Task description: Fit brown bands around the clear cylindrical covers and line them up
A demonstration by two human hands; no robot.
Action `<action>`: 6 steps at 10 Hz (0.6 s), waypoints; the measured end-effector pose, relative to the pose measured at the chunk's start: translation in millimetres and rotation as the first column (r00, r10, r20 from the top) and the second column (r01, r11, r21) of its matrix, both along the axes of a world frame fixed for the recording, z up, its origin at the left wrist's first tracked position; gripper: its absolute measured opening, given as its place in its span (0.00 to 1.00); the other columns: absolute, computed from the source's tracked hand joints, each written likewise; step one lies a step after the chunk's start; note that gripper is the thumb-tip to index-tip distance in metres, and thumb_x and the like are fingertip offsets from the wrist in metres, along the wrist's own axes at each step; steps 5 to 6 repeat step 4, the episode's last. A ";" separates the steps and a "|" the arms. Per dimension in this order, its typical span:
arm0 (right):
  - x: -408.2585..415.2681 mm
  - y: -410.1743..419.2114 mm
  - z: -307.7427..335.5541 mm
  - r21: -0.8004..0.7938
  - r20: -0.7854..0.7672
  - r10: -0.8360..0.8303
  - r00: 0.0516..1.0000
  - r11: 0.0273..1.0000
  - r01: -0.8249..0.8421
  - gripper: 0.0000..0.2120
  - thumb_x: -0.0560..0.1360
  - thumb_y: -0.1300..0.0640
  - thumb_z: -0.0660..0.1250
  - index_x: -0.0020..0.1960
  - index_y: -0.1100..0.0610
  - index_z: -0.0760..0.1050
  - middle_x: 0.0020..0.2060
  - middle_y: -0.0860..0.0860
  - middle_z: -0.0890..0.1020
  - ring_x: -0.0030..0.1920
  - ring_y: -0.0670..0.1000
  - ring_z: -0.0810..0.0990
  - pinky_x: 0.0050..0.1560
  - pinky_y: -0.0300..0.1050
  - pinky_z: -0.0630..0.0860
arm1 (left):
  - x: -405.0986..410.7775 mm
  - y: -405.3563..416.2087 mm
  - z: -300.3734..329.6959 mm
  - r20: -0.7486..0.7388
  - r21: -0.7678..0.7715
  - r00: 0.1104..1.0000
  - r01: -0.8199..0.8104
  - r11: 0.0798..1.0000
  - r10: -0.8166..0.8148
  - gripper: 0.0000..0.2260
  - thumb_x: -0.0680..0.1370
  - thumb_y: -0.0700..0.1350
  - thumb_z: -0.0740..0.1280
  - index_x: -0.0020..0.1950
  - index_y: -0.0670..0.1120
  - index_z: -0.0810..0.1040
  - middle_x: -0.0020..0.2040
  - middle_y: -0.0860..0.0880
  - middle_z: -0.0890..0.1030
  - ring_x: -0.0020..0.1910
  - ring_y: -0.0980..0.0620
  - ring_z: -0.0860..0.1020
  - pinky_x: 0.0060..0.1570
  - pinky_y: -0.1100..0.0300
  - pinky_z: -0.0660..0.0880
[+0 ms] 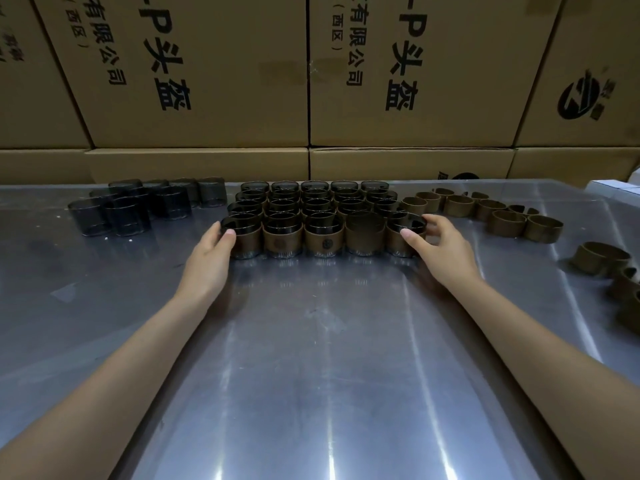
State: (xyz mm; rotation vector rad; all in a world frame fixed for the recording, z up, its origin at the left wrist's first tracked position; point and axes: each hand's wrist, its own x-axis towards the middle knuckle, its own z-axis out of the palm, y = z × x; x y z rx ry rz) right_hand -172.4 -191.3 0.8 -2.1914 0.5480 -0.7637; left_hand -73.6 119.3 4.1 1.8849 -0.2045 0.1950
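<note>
Head view: we bracket the front row of banded covers (323,233) on the surface (311,341), our left hand (213,249) with fingers curled round the leftmost cover, our right hand (438,245) curled on the rightmost. Between the hands, we should squeeze gently inward and nudge evenly so the row sits flush. Bare covers (138,206) wait beyond the left hand, loose bands (485,211) beyond the right.

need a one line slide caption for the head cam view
Left hand and right hand grip the two ends of the front row of banded covers on the steel table.
</note>
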 end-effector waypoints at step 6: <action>-4.0 0.2 3.8 0.310 0.178 -0.162 0.971 0.945 0.101 0.16 0.83 0.44 0.49 0.53 0.52 0.70 0.48 0.49 0.78 0.41 0.49 0.77 0.44 0.47 0.74 | -2.0 4.6 1.2 0.022 -0.072 0.993 -0.117 0.991 0.119 0.18 0.83 0.48 0.56 0.73 0.47 0.67 0.71 0.47 0.71 0.69 0.48 0.69 0.70 0.50 0.65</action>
